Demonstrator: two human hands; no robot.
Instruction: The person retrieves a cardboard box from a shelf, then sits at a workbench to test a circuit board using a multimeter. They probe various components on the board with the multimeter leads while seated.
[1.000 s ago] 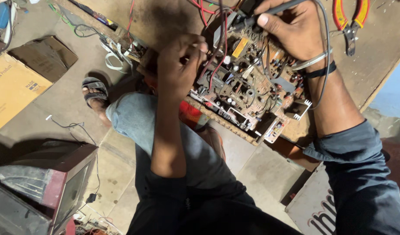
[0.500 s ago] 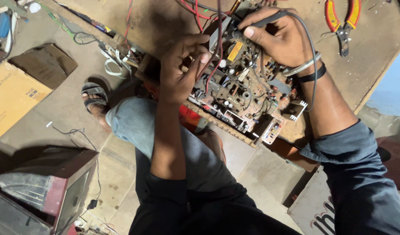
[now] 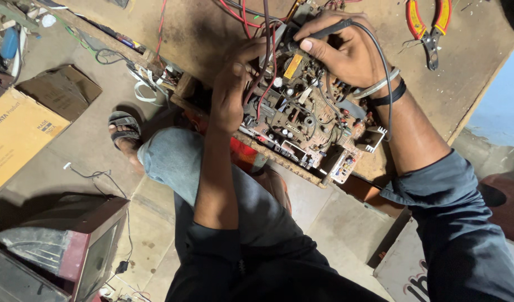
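A brown circuit board (image 3: 301,120), crowded with components, is laid on the edge of a worn wooden workbench (image 3: 212,33), its long axis running slantwise from upper left to lower right and its lower corner overhanging the bench edge. The right hand (image 3: 346,53) is closed in a pen-like grip around a dark probe-like tool (image 3: 327,29), from which a black cable (image 3: 386,84) is looped back over the wrist; the tool is angled down and leftward, so the board lies directly beneath and slightly left of this hand. The left hand (image 3: 231,89) is curled at the board's upper left corner, fingers pressed among red wires (image 3: 262,72); whether a wire is actually pinched cannot be told. Both hands are touching the board, the right one nearer its middle. Red-handled pliers (image 3: 430,25) are left well apart on the bench to the right. An old television set (image 3: 61,246) and a cardboard box (image 3: 13,134) are seen on the floor below
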